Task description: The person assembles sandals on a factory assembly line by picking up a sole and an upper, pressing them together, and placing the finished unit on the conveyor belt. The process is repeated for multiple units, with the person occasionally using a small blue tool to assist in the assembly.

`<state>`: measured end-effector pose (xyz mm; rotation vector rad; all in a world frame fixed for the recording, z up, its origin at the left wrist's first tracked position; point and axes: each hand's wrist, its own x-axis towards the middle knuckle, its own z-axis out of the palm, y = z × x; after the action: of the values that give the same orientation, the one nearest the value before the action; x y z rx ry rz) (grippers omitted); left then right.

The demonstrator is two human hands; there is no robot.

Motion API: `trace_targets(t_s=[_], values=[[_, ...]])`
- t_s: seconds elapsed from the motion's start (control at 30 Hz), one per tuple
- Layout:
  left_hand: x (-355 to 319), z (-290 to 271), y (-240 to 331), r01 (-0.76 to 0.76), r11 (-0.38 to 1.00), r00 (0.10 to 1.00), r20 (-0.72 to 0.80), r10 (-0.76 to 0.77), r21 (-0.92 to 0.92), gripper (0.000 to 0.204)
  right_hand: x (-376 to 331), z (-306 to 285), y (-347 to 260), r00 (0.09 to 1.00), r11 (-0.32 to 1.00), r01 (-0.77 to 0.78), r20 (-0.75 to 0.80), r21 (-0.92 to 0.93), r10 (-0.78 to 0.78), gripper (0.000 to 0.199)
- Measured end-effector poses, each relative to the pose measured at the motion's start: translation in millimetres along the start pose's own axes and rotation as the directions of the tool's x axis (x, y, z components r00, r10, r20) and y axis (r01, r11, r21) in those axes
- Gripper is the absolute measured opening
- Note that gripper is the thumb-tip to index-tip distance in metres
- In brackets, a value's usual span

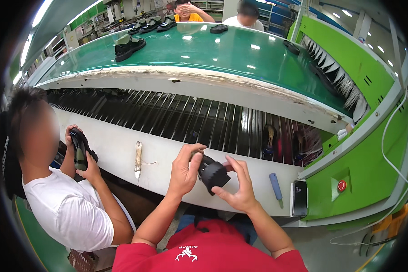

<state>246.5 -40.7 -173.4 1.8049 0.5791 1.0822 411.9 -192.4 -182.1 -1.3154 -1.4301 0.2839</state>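
A green conveyor belt [222, 50] runs across the factory line ahead of me, carrying a black shoe [128, 45], with a white ledge [122, 149] just below it. I hold a black shoe sole [213, 174] over that ledge, my left hand [184, 170] wrapped around its top end and my right hand [240, 188] pinching its lower edge, both closed on it. To work it well, I judge I should keep my left grip firm and let my right fingers flex the edge; beside me a co-worker's hands [84, 156] hold another dark shoe [79, 149].
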Motion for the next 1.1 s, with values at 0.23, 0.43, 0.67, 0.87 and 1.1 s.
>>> trace_targets(t_s=[0.23,0.43,0.67,0.87,1.1], values=[[-8,-28,21,-0.210,0.972,0.954,0.240,0.180,0.109,0.080,-34,37,65,0.945,0.922,-0.326,0.070,0.209,0.318,0.102],[-29,-27,-27,-0.083,0.993,0.946,0.321,0.054,0.078,0.087,-23,-9,66,1.000,0.990,-0.008,0.015,-0.138,0.010,0.064],[-59,5,-64,0.065,0.997,0.955,0.287,-0.074,0.042,0.086,-37,-25,56,0.996,0.915,0.086,0.070,-0.394,-0.063,0.050],[-63,2,-75,0.098,0.994,0.957,0.272,-0.105,0.038,0.095,-35,-16,51,0.995,0.879,0.099,0.077,-0.466,-0.071,0.043],[-73,3,-67,0.132,0.991,0.959,0.250,-0.133,0.024,0.088,-21,-58,8,0.953,0.971,-0.240,-0.193,-0.005,0.234,0.044]])
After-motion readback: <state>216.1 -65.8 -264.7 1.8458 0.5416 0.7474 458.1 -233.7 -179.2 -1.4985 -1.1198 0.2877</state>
